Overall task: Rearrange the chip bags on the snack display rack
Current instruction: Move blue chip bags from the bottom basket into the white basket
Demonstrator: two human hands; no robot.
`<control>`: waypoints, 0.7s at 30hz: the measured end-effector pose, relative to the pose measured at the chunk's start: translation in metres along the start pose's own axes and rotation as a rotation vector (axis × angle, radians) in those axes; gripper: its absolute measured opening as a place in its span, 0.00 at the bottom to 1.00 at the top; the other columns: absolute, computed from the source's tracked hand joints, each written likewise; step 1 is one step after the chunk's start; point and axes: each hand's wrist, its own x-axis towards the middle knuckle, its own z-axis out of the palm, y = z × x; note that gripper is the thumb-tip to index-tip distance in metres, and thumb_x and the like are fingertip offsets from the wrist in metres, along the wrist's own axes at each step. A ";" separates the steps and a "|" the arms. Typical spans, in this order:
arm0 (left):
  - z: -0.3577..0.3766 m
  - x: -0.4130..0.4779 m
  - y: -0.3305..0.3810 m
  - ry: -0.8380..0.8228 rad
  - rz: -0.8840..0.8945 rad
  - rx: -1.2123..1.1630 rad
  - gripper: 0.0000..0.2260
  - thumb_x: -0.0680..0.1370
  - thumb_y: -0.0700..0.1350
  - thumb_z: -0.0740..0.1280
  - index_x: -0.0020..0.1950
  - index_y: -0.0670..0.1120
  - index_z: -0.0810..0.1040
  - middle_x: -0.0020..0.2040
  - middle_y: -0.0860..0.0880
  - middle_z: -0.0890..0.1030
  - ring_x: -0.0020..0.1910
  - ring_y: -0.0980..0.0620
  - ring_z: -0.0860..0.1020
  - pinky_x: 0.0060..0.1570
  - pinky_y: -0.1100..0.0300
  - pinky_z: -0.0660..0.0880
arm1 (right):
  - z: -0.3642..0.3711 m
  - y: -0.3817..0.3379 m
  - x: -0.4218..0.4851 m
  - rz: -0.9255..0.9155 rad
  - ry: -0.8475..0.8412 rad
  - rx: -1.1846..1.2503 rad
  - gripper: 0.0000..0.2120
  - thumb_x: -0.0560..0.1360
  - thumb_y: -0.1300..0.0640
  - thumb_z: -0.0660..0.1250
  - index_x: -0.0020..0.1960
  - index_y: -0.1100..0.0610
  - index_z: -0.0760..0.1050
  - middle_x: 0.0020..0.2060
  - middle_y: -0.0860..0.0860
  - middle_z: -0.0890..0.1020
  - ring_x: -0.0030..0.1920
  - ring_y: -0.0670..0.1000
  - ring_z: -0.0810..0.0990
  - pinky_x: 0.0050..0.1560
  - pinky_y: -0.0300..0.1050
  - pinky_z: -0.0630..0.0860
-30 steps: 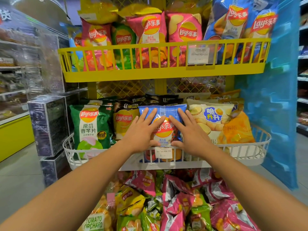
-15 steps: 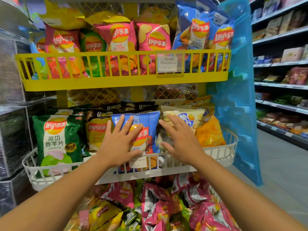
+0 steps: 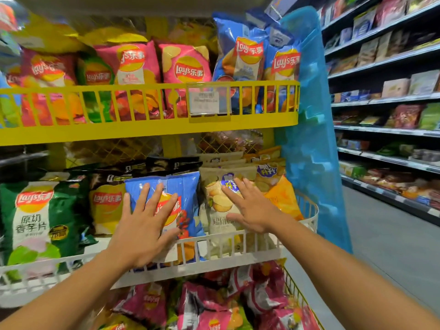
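A blue chip bag (image 3: 185,191) stands upright in the white middle basket (image 3: 238,256) of the rack. My left hand (image 3: 145,225) lies flat against its front, fingers spread. To its right stands a cream bag with potato pictures (image 3: 214,206); my right hand (image 3: 250,206) rests open on it, fingers apart. An orange bag (image 3: 281,198) leans at the basket's right end. Neither hand is closed around a bag.
A green bag (image 3: 35,215) and a black-and-yellow bag (image 3: 104,206) stand left of the blue one. The yellow upper basket (image 3: 142,129) holds pink, green and blue bags. A lower bin holds several pink bags (image 3: 209,303). A blue side panel (image 3: 312,144) and store shelves (image 3: 385,129) are at the right.
My right hand slid off the blue bag onto the cream bag to its right. My left hand stayed on the blue bag. The view swung rightward and closer to the rack.
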 end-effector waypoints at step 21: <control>0.009 0.132 0.171 -0.166 0.167 0.051 0.33 0.76 0.72 0.46 0.80 0.64 0.48 0.83 0.48 0.49 0.80 0.38 0.48 0.73 0.30 0.42 | -0.015 0.110 -0.012 0.778 -0.009 0.352 0.18 0.84 0.55 0.57 0.64 0.67 0.75 0.57 0.61 0.79 0.63 0.62 0.77 0.54 0.50 0.75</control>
